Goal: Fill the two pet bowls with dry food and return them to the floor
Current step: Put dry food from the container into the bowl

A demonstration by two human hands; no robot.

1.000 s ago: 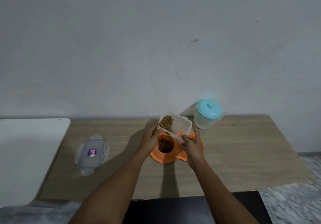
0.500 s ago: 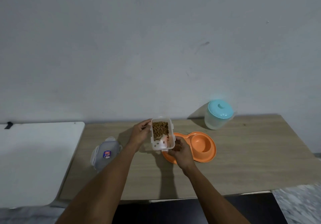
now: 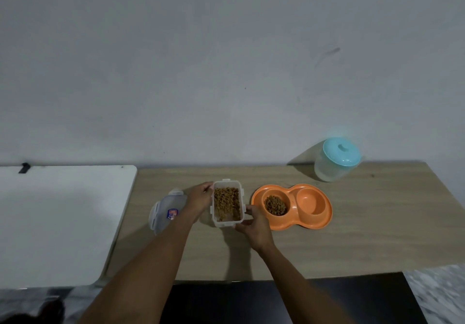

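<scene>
My left hand (image 3: 201,198) and right hand (image 3: 254,223) grip the food box (image 3: 227,204), the left bowl (image 3: 276,205) is filled, the right bowl (image 3: 310,201) not yet.

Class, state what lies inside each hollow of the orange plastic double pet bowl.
In the orange plastic double pet bowl, the left hollow holds brown dry kibble, which hides its floor; the right hollow shows only bare orange plastic.

We hold the clear food container (image 3: 227,206) upright between our left hand (image 3: 201,198) and right hand (image 3: 254,225), just left of the orange double bowl (image 3: 293,221), whose left well holds kibble (image 3: 276,205).
</scene>
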